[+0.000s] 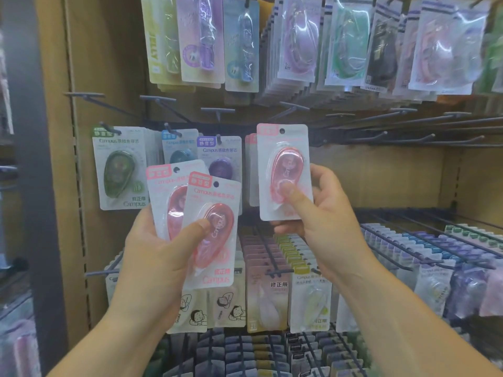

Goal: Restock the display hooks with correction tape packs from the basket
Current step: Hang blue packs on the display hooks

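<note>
Pink Campus pack (pixel 284 172) | right hand (pixel 321 213) holds | left hand (pixel 152 251): two packs (pixel 212 229)

My left hand (pixel 155 254) grips two pink packs (pixel 217 194). My right hand (pixel 329 221) holds a third pack (pixel 285 161) before the hanging stack (pixel 251 172).

Bare left hand (pixel 152 248), bare right hand (pixel 326 227)

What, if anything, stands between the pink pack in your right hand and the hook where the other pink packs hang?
Nothing visible does. The right hand holds the pink pack just in front of the hanging pink packs, its hole uncovered. The hook's tip is hidden behind it.
</note>
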{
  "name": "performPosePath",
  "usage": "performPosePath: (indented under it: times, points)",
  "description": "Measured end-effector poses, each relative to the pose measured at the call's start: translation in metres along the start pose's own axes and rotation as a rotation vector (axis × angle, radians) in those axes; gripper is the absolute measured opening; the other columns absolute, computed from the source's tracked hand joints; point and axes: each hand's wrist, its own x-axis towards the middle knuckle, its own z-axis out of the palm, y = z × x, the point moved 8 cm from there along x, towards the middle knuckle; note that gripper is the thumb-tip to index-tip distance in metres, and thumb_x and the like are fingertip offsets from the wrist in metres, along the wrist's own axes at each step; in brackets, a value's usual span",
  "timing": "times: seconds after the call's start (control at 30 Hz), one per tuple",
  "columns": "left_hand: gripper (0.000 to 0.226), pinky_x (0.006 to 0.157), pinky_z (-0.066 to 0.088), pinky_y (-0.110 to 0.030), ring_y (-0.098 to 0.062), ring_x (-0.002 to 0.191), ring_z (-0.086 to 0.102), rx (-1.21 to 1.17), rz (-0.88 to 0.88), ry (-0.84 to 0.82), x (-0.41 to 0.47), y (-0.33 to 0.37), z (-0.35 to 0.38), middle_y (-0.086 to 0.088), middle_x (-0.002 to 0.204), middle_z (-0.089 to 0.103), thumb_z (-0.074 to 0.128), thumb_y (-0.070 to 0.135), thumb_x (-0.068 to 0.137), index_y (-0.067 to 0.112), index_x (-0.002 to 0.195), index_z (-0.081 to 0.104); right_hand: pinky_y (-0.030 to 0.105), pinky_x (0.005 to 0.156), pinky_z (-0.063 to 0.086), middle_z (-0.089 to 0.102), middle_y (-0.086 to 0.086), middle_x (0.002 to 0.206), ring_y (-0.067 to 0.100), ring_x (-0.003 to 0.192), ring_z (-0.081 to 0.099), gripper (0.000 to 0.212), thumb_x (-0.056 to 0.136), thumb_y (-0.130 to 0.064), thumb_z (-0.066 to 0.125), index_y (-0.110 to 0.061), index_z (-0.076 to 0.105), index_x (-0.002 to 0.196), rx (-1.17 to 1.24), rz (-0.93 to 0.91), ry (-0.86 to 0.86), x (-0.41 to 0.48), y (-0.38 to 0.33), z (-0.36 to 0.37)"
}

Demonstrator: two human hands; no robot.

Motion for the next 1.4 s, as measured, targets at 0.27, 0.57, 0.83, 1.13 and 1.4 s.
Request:
performPosePath:
  times: [0.27,0.57,0.83,1.13,1.4]
  points:
    - [0.058,0.084,0.062,-0.056,-0.035,0.102,0.078,0.028,0.004,-0.032,-0.003,0.003,0.001,-0.008,0.116,0.079,0.077,0.019,0.073,0.019,0.13,0.067,0.027,0.057,0.058,0.071,-0.007,0.11,0.017,0.086,0.075,0.024,0.102,-0.027,0.063,-0.029,0.054,0.123,-0.086,0.033,0.064,0.017,0.017,-0.007]
    - [0.06,0.075,0.063,-0.044,-0.031,0.101,0.079,0.028,0.004,-0.103,-0.005,0.008,0.012,-0.005,0.115,0.08,0.077,0.017,0.069,0.021,0.128,0.066,0.021,0.054,0.054,0.07,-0.005,0.102,0.013,0.069,0.07,0.023,0.1,-0.045,0.061,-0.031,0.053,0.116,-0.33,0.136,0.082,0.052,0.042,-0.001]
    - [0.056,0.067,0.063,-0.037,-0.032,0.097,0.079,-0.028,-0.013,-0.167,-0.006,0.009,0.016,-0.008,0.115,0.08,0.07,0.015,0.074,0.022,0.13,0.067,0.025,0.069,0.047,0.057,-0.007,0.112,0.008,0.096,0.06,0.045,0.092,-0.058,0.064,-0.033,0.049,0.126,-0.514,0.028,0.266,0.032,0.033,-0.03]
    - [0.056,0.077,0.065,-0.044,-0.039,0.105,0.076,-0.068,-0.032,-0.241,-0.007,-0.005,0.041,-0.017,0.119,0.077,0.072,0.013,0.078,0.014,0.133,0.064,0.039,0.072,0.063,0.076,-0.004,0.098,0.024,0.086,0.074,0.044,0.071,-0.058,0.074,-0.031,0.072,0.105,-0.223,0.047,-0.206,-0.036,0.01,0.018]
    - [0.047,0.082,0.064,-0.049,-0.033,0.107,0.077,-0.108,-0.08,-0.198,-0.011,-0.014,0.048,-0.01,0.121,0.077,0.071,0.014,0.088,0.025,0.133,0.065,0.026,0.069,0.059,0.076,-0.008,0.104,0.014,0.094,0.074,0.033,0.081,-0.044,0.073,-0.027,0.067,0.108,-0.16,0.101,-0.231,-0.041,0.023,0.014]
